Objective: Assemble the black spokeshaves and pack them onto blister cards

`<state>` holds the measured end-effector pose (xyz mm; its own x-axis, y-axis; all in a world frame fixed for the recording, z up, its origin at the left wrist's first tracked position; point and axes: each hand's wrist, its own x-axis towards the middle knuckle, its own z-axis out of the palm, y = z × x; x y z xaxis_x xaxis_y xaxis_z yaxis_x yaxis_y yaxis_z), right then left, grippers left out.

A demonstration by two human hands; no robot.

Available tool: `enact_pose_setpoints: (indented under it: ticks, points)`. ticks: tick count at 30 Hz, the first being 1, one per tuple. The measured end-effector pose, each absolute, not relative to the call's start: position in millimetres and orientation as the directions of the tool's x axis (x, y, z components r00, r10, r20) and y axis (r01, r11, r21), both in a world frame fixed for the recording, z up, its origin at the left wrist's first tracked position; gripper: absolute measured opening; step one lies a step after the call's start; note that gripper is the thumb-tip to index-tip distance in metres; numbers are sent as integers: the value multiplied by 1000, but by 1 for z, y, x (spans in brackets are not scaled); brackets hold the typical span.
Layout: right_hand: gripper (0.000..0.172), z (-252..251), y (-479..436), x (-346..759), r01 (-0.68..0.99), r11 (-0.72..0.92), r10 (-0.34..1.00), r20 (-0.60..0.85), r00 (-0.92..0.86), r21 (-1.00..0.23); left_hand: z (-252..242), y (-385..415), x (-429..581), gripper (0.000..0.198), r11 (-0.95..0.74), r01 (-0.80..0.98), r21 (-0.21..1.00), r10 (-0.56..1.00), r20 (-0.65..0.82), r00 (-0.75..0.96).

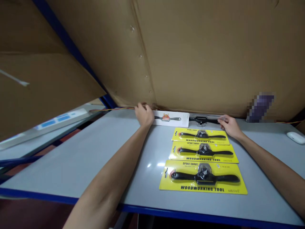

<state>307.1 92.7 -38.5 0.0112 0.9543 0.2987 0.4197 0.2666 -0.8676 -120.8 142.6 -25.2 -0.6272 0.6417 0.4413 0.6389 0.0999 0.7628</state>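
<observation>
At the back of the table my left hand (144, 115) is closed on the left end of a white printed card (184, 119) with a spokeshave pictured on it. To the card's right lies a black spokeshave (202, 120) in clear plastic packaging (202, 125). My right hand (230, 127) pinches the right end of this packaging. Card and packaging meet; whether they are joined I cannot tell. Nearer to me, three yellow spokeshave packs lie in a column: the back pack (175, 137), the middle pack (172, 156) and the front pack (164, 183).
Brown board (202, 57) rises behind the grey table (83, 156), which has a blue front edge. A power strip (62, 118) lies on a surface at the left. At the right are a white rounded object (295, 137) and a blurred purple item (260, 107).
</observation>
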Motion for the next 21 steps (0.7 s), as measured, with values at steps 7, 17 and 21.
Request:
enact_pose_setpoints:
  ticks: [7, 17, 21]
  points:
    - [42, -44, 97, 310, 399, 246, 947, 306, 94, -883, -24, 151, -104, 38, 61, 528, 847, 692, 345, -634]
    - [45, -41, 91, 307, 333, 231, 960, 270, 77, -914, -33, 140, -37, 30, -105, 521, 847, 780, 396, -485]
    - [45, -40, 88, 305, 346, 257, 956, 289, 43, -902, -30, 131, -20, 27, -171, 508, 844, 804, 418, -423]
